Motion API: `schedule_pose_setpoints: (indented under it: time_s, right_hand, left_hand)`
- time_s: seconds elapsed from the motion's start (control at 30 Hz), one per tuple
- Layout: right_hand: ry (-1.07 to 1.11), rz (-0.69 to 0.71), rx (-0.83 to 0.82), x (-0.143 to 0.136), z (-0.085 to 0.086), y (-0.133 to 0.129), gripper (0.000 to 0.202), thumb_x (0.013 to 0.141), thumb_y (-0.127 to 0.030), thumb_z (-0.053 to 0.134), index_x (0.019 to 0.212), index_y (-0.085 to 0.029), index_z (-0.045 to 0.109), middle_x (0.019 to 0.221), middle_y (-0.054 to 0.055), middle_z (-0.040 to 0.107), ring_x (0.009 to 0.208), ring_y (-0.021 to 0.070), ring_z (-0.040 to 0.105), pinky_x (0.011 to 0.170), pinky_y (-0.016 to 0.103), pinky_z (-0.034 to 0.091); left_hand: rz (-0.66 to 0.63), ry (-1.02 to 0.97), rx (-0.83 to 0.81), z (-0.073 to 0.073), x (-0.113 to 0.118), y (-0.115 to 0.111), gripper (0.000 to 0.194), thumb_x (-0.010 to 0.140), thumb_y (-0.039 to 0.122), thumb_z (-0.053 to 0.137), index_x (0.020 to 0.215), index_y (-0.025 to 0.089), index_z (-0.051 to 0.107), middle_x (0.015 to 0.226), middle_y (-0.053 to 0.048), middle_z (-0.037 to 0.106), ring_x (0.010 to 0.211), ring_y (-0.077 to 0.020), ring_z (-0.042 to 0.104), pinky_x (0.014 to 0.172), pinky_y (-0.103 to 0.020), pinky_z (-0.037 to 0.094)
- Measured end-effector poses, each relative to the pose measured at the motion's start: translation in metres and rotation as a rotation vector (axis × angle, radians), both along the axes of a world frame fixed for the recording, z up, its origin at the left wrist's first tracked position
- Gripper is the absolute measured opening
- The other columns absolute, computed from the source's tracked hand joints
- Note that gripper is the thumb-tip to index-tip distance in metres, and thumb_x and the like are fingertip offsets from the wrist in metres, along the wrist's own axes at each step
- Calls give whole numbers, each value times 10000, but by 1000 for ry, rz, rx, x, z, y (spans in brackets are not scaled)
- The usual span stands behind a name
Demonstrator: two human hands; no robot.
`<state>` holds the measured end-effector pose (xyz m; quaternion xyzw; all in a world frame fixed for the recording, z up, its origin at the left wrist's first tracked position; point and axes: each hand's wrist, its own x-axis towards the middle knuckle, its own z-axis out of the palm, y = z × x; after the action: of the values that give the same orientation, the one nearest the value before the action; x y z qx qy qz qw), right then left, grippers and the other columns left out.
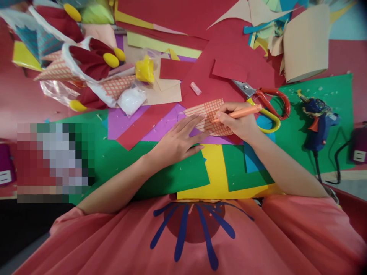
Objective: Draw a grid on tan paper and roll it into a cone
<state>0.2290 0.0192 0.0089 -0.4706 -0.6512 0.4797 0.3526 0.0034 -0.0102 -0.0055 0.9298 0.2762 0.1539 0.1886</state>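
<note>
Pink shirt (120, 236) behind it, the left hand (180, 139) rests loosely spread, seemingly steadying the checked piece (210, 109); the right hand (240, 123) grips an orange marker (245, 111).

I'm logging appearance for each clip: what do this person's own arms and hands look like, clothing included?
The left hand and right hand are bare, with no gloves or rings visible. Loose coral-pink sleeves leave the forearms uncovered and match the top, which carries dark blue strokes.
</note>
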Motion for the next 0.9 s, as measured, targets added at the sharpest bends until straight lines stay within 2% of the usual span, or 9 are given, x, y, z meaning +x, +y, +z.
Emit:
schedule_pose_setpoints:
  time_s: [0.33,0.5,0.57,0.7,0.9]
  right_hand:
    - [-29,-22,24,-1,0,0,198,822,-290,597,660,-177,605,577,-23,580,555,92,520,532,228,400]
    - [-15,10,-14,-1,-1,0,188,782,-184,565,595,-169,576,601,-16,616,574,94,543,544,226,411]
    - [12,-17,-6,0,0,-1,194,778,-170,558,584,-171,566,576,-24,595,550,86,525,532,225,403]
    - [22,-91,28,1,4,-4,214,828,-252,580,628,-176,572,536,-38,530,507,75,468,497,229,369]
    - [27,-17,41,1,0,-3,233,852,-299,596,658,-169,592,545,-36,540,527,78,492,522,225,391]
  left_hand:
    - [-14,-2,-24,0,-2,0,348,958,312,505,1290,240,580,1520,-173,366,1417,-351,347,1083,-599,387]
    - [-27,-23,10,0,-2,0,336,957,315,509,1266,220,599,1502,-201,382,1413,-367,351,1062,-595,410]
    - [-27,-25,14,-1,-2,0,348,953,304,518,1283,217,586,1507,-203,373,1416,-370,344,1063,-597,407]
    - [-6,-23,-3,-2,-1,-1,401,948,303,529,1342,226,535,1549,-186,314,1441,-362,298,1096,-606,365]
    - [-7,-10,-2,-1,0,0,421,950,305,527,1364,233,509,1578,-166,262,1453,-362,273,1098,-602,369]
